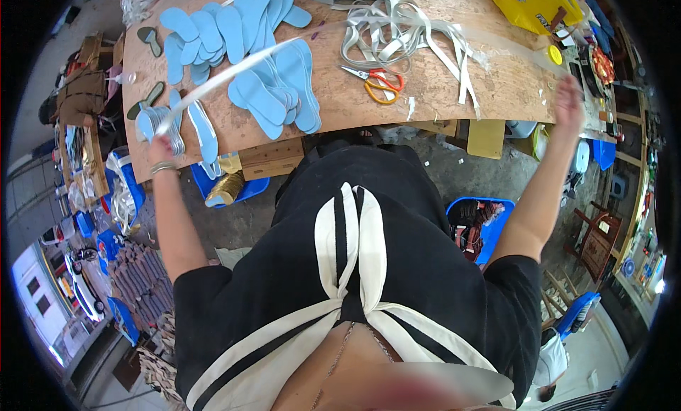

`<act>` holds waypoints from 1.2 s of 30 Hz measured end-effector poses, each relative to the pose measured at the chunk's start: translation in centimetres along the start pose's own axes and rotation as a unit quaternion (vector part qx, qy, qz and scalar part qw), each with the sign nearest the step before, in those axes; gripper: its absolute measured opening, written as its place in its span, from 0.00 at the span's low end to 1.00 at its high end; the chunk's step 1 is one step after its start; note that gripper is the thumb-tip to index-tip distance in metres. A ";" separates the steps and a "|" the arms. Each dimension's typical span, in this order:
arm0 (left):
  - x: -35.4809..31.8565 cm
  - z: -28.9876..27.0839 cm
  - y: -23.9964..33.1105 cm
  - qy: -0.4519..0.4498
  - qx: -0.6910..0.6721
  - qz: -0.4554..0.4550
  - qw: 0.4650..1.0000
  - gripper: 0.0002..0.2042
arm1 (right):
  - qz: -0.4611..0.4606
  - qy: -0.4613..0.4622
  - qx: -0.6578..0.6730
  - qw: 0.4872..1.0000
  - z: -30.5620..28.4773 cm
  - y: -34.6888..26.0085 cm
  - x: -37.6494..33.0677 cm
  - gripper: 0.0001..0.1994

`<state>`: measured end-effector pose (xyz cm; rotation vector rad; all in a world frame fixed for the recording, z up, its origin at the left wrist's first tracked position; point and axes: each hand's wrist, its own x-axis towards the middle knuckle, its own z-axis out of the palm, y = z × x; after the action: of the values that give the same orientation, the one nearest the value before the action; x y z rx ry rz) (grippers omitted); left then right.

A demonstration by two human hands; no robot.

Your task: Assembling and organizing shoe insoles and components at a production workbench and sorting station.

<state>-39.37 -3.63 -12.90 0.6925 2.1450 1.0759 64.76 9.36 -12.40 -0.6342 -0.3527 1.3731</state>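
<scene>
My left hand (162, 151) is closed on one end of a long white strip (237, 70), beside a stack of insoles at the table's left edge. The strip rises in an arc across the table, smeared by motion. Its faint far part runs to my right hand (569, 104), raised past the table's right front edge; those fingers are blurred but look closed on it. Light blue insoles (264, 102) lie in overlapping piles under the strip's left part. A tangle of white-grey strips (379, 45) sits mid-table, with red-and-orange-handled scissors (377, 83) in front.
A yellow bag (528, 6) and a yellow-lidded jar (553, 55) stand at the table's right. Dark green sole-shaped pieces (147, 100) lie at its left edge. Below are blue bins, one (245, 191) on the left and another (500, 226) on the right.
</scene>
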 end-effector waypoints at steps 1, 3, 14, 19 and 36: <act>4.6 -6.1 -1.1 0.023 -0.205 -0.041 0.978 0.11 | -0.004 -0.009 -0.003 1.000 -3.0 -6.0 1.2 0.12; 5.9 -5.9 -0.9 0.129 -0.341 -0.075 0.928 0.14 | -0.312 0.106 -0.106 0.938 -3.5 -11.0 2.0 0.12; 5.4 1.4 3.2 0.257 -0.255 0.014 0.932 0.05 | -0.277 0.255 -0.344 0.860 5.1 4.4 5.8 0.09; 10.5 5.3 7.3 0.335 0.002 0.177 0.925 0.11 | -0.134 0.131 -0.931 0.313 -2.2 -2.8 4.6 0.10; -15.8 40.2 3.7 -0.440 0.520 0.265 0.682 0.15 | 0.049 -0.291 -0.866 0.403 15.4 44.4 -8.1 0.14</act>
<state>1.07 7.52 -23.76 1.9348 1.4646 -0.4629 19.13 7.76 -26.22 -1.8047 -2.5582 0.7410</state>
